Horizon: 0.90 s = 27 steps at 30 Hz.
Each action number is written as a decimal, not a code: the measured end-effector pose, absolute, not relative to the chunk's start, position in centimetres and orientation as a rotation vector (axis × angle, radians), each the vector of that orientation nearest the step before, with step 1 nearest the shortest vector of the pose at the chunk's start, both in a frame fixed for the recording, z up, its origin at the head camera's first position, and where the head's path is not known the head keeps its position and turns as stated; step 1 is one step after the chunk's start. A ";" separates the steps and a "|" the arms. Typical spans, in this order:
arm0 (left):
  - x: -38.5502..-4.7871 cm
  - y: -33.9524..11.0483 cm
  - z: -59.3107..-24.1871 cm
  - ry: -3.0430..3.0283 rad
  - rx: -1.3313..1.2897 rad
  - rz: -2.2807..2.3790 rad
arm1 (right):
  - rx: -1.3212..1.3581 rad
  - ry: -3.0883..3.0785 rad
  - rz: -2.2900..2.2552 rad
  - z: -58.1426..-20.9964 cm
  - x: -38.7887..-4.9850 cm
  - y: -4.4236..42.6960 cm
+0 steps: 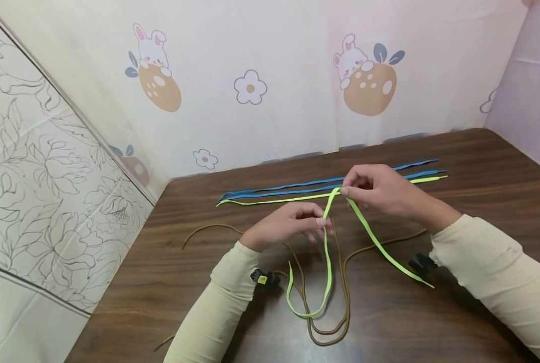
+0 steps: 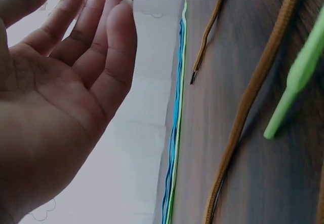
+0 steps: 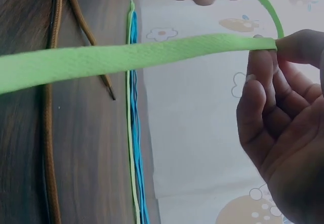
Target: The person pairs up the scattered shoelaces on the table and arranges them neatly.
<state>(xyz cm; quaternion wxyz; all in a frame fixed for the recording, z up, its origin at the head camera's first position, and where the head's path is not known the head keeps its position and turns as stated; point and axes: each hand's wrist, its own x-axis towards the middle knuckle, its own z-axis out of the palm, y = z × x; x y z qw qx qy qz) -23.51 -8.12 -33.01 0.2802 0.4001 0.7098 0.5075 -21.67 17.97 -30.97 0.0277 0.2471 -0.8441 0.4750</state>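
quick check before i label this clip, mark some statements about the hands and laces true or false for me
1. The right hand pinches a green lace. True.

2. The left hand is gripping the blue strands. False: it is at the same green lace, and the blue strands lie beyond both hands.

3. Another green strand lies alongside the blue strands. True.

4. The brown cord is wound around the right hand. False: it lies on the table in loose curves.

5. Both tips of the pinched green lace are free of the hands. True.
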 end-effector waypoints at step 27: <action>-24.6 -10.9 -33.0 1.969 0.841 1.667 | 0.629 -2.298 1.745 -31.0 -21.9 19.1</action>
